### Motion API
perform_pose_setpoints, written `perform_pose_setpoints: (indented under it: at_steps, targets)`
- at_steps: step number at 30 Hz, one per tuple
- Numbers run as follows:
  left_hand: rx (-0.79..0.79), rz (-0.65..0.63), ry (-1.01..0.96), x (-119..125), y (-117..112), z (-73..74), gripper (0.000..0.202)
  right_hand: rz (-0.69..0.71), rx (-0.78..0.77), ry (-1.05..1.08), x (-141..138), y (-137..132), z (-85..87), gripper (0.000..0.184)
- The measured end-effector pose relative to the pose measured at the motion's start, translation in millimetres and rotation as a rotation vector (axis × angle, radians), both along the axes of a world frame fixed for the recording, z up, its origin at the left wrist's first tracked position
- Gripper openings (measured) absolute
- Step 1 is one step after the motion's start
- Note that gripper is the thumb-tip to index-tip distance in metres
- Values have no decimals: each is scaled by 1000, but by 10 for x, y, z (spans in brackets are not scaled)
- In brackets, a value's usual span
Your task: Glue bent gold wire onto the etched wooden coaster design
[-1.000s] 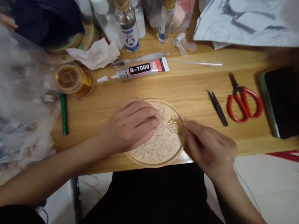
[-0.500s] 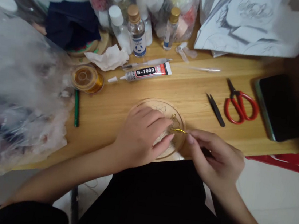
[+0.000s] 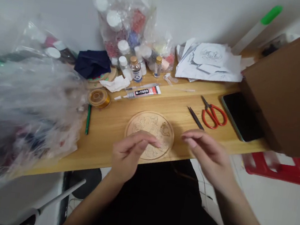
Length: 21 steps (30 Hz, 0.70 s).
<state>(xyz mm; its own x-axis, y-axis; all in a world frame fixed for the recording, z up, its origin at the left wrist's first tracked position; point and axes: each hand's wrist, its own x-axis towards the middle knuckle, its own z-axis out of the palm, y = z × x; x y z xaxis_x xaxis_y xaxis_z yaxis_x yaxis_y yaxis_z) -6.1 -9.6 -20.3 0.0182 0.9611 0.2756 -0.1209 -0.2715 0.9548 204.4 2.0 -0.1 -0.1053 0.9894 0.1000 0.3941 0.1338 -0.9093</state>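
Note:
A round wooden disc [image 3: 150, 127] with a flower drawing lies near the front edge of the wooden table [image 3: 107, 143]. My left hand [image 3: 129, 154] hovers over the disc's near edge, fingers stretched forward and nothing visible in them. My right hand [image 3: 206, 155] floats just right of the disc, fingers extended to the left, also empty. Both hands are slightly blurred. A small bent gold wire piece [image 3: 165, 128] seems to rest on the disc's right part.
Behind the disc lie a B-7000 glue tube [image 3: 141, 93], a gold wire spool [image 3: 99, 97], a green pencil [image 3: 88, 119], black tweezers [image 3: 195, 117], red scissors [image 3: 214, 113] and a phone [image 3: 242, 116]. A cardboard box [image 3: 288, 90] stands right, plastic bags [image 3: 23, 110] left.
Both hands have lifted off the disc and drawn back toward me, letting go of the gold wire. The camera has pulled up and back, showing more of the table.

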Motion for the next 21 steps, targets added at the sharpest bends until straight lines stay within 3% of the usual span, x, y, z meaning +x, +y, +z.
perform_pose_setpoints:
  at_steps: [4, 8, 12, 17, 20, 21]
  targets:
    - [-109, 12, -151, -228, -27, 41, 15, -105, 147, -637, 353, 400, -185, 15]
    - [-130, 57, -214, -277, -17, 113, 13, -129, 149, -748, 366, 716, -399, 10]
    - [-210, 108, -194, -278, -82, 123, 14, -144, 149, -751, 323, 799, -472, 11]
    - [-435, 108, -184, -244, -215, 64, 21, -55, 157, -617, 348, 725, -376, 6]
    - [-499, 19, -231, -180, -266, 38, 22, 13, 99, -397, 286, 564, -255, 16]
    - [-512, -14, -253, -156, -278, 34, 22, 40, 31, -227, 249, 494, -208, 17]
